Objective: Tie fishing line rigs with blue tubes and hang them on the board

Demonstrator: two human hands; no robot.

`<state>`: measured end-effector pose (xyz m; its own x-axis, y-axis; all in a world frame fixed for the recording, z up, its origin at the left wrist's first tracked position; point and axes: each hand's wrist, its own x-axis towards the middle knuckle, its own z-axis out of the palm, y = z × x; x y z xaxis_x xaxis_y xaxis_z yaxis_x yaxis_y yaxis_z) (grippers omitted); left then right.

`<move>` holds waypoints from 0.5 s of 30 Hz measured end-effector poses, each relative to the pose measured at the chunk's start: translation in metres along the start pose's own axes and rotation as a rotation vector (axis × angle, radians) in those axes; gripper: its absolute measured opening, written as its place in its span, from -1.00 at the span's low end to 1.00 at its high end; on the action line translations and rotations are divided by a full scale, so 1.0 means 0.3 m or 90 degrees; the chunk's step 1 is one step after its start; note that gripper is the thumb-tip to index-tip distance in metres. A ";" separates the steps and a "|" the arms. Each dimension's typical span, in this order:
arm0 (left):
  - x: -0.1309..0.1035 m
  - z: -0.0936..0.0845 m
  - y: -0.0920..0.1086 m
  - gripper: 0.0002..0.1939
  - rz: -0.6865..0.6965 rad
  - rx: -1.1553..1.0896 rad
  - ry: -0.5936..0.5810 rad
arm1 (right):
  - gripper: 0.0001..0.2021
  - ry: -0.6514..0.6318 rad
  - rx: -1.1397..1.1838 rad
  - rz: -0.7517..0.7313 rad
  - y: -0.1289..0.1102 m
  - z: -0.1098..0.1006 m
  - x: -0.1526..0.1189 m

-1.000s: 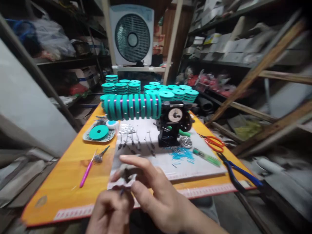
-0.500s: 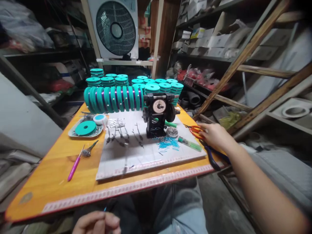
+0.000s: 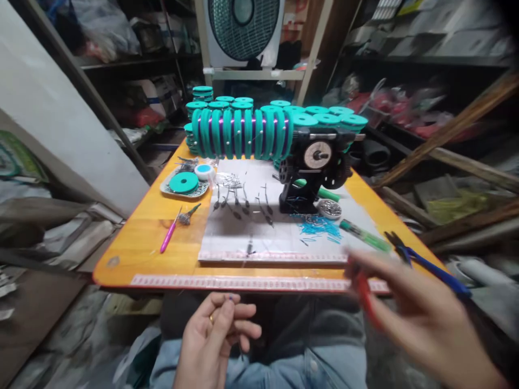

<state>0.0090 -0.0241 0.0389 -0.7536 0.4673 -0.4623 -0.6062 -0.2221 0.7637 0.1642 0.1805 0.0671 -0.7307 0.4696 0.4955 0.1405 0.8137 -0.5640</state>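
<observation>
Here, two bare hands worked at the near side of a yellow table (image 3: 133, 237). At the lower centre of the frame, the left hand (image 3: 214, 335) pinched a small blue-tipped piece (image 3: 231, 297) between thumb and forefinger, its other fingers loosely spread; the piece was too small to make out further. At the lower right, the right hand (image 3: 421, 308), blurred, gripped red-handled scissors (image 3: 368, 302) above the table's near edge, the blades indistinct.

In the middle of the frame lay a white board (image 3: 227, 237), bearing a scatter of dark stemmed pieces (image 3: 245, 200). Right of centre on it stood a black stand (image 3: 298, 200), from which a row of teal rings (image 3: 243, 135) stretched leftward. Below and right of the stand were a round dish of metal bits (image 3: 330, 208), a heap of blue slivers (image 3: 320, 229) and a green tube (image 3: 367, 235). Blue-handled pliers (image 3: 438, 270) lay farther right, behind the right hand.

At centre left, a patterned tray (image 3: 164, 189) held a flat teal disc (image 3: 184, 182); a pink-handled tool (image 3: 168, 237) lay below it. Stacked teal spools (image 3: 324, 116) lined the table's far end, beneath a fan (image 3: 243, 32) at the top centre.
</observation>
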 end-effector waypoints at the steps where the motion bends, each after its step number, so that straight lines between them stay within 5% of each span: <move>1: 0.001 0.001 -0.001 -0.55 -0.001 -0.004 -0.002 | -0.51 -0.061 0.018 -0.025 -0.043 0.043 -0.025; 4: -0.004 0.004 -0.005 -0.59 0.008 0.002 -0.017 | -0.44 -0.189 0.071 -0.053 -0.116 0.173 -0.086; 8: -0.011 0.004 -0.008 -0.62 0.045 0.013 -0.039 | -0.47 -0.162 0.139 -0.081 -0.120 0.299 -0.148; 15: 0.016 -0.048 -0.028 -0.72 0.129 0.086 -0.094 | -0.51 -0.123 0.126 -0.059 -0.132 0.338 -0.174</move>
<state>0.0069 -0.0323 0.0237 -0.8051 0.5463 -0.2309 -0.4000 -0.2127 0.8915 0.1291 0.0890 -0.0032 -0.8507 0.3073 0.4265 -0.0521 0.7580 -0.6501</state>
